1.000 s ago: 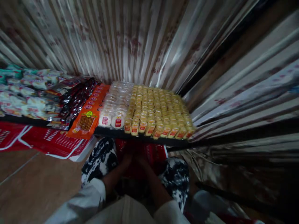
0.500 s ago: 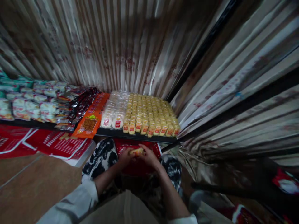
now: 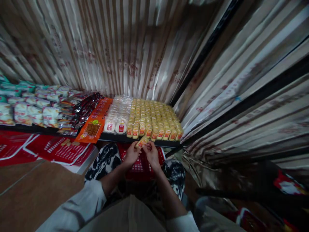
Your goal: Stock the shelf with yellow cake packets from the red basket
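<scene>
Between my fingers is a small yellow wrapped snack cake (image 3: 142,142) with a red label, tilted, just in front of the shelf edge. My left hand (image 3: 132,154) grips its left end, and my right hand (image 3: 151,152) pinches the right end. Right behind it, rows of the same yellow wrapped cakes (image 3: 154,119) fill the right end of the black shelf (image 3: 116,138). Below my hands, a red plastic basket (image 3: 138,167) sits between my knees, its inside mostly hidden.
Left along the shelf are round white wrapped snacks (image 3: 115,112), an orange snack bag (image 3: 93,124), dark red packets (image 3: 83,108) and white packets (image 3: 49,114). More red baskets (image 3: 60,149) are on the floor at left. Stacked striped cardboard (image 3: 135,48) and black posts (image 3: 205,54) stand behind.
Both hands have lifted the snack cake up and forward, from over the basket to the shelf's front edge. The cake has turned from level to tilted.
</scene>
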Demonstrator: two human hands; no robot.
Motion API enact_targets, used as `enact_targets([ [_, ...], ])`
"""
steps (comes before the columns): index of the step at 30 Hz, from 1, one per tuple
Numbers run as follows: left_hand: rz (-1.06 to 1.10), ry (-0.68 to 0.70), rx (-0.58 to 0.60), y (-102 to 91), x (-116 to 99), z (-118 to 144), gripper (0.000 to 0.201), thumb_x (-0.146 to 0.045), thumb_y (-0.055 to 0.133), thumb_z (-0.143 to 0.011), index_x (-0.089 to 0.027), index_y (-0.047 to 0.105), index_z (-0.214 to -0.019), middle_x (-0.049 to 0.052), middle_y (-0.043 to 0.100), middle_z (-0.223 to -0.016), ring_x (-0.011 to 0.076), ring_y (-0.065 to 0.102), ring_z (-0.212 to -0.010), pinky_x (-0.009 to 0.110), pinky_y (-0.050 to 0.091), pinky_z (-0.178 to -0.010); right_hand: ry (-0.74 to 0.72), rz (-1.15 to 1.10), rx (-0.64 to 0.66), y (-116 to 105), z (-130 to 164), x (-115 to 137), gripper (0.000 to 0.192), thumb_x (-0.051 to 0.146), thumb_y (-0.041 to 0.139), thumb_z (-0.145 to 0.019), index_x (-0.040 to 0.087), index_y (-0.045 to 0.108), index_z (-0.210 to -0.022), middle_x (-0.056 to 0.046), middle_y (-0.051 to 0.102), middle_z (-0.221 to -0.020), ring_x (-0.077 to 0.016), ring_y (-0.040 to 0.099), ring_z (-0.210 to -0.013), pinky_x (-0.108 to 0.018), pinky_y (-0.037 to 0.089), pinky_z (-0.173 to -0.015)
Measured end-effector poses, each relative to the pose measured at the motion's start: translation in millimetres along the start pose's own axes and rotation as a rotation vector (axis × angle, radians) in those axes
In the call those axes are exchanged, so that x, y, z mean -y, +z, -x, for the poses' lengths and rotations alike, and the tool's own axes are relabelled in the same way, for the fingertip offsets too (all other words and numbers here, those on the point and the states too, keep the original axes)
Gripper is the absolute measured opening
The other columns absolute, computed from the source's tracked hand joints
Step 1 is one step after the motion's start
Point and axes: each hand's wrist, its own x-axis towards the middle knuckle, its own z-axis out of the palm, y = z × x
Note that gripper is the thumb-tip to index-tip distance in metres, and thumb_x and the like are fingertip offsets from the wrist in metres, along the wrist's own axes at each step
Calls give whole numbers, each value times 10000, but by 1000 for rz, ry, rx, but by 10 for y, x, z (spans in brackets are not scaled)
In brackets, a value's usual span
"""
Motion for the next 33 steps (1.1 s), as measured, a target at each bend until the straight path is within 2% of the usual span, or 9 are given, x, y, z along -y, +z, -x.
enact_targets([
  [3, -31, 46, -13, -6, -44, -6, 436, -156, 478, -836, -174, 431, -1269, 29, 628, -847, 112, 618, -659, 226, 532, -606, -35, 72, -45, 35, -67, 38, 293, 373, 575, -755, 201, 525, -987, -48, 659, -856, -173, 645, -758, -300, 534, -711],
  [7, -233, 242, -205, -68, -76, 6, 387, -115, 502, -798, -144, 497, -1184, 116, 522, -1116, 118, 616, -742, 302, 547, -757, -125, 225, -63, 45, -167, 113, 295, 354, 536, -801, 185, 537, -1043, -50, 652, -877, -165, 628, -739, -296, 522, -705],
  [12, -403, 375, -320, -167, -146, -63, 362, -116, 525, -795, -168, 501, -1153, 106, 427, -1150, 118, 591, -767, 348, 528, -837, -294, 461, -88, 50, -254, 189, 311, 341, 463, -857, 151, 543, -1090, -80, 635, -911, -176, 598, -740, -317, 493, -738],
  [17, -517, 388, -387, -238, -241, -210, 366, -134, 544, -794, -198, 483, -1150, 104, 386, -1183, 161, 566, -911, 354, 514, -869, -335, 531, -132, 124, -291, 153, 304, 330, 413, -887, 152, 510, -1113, -91, 625, -939, -175, 585, -740, -316, 479, -737],
  [23, -554, 388, -374, -275, -263, -293, 382, -147, 538, -800, -190, 472, -1174, 114, 371, -1198, 184, 558, -972, 357, 505, -884, -346, 603, -272, 228, -314, 37, 219, 350, 370, -905, 184, 510, -887, -74, 535, -856, -188, 535, -754, -312, 463, -680],
  [27, -589, 391, -369, -290, -253, -299, 354, -156, 534, -808, -166, 485, -1159, 124, 378, -1191, 183, 568, -948, 349, 504, -873, -440, 646, -232, 246, -272, -38, 234, 345, 367, -924, 194, 545, -903, -82, 517, -916, -194, 526, -853, -315, 459, -760],
  [30, -623, 374, -376, -307, -269, -292, 358, -174, 533, -814, -182, 481, -1168, 113, 393, -1188, 183, 578, -936, 335, 519, -827, -457, 702, -203, 252, -234, -79, 250, 374, 399, -922, 188, 565, -949, -105, 516, -987, -213, 526, -933, -320, 461, -783],
  [33, -651, 365, -403, -329, -292, -290, 378, -207, 537, -819, -190, 465, -1189, 116, 393, -1212, 222, 547, -1049, 341, 520, -827, -459, 719, -204, 265, -242, -91, 254, 368, 392, -931, 187, 570, -949, -106, 527, -982, -216, 528, -950, -316, 457, -799],
])
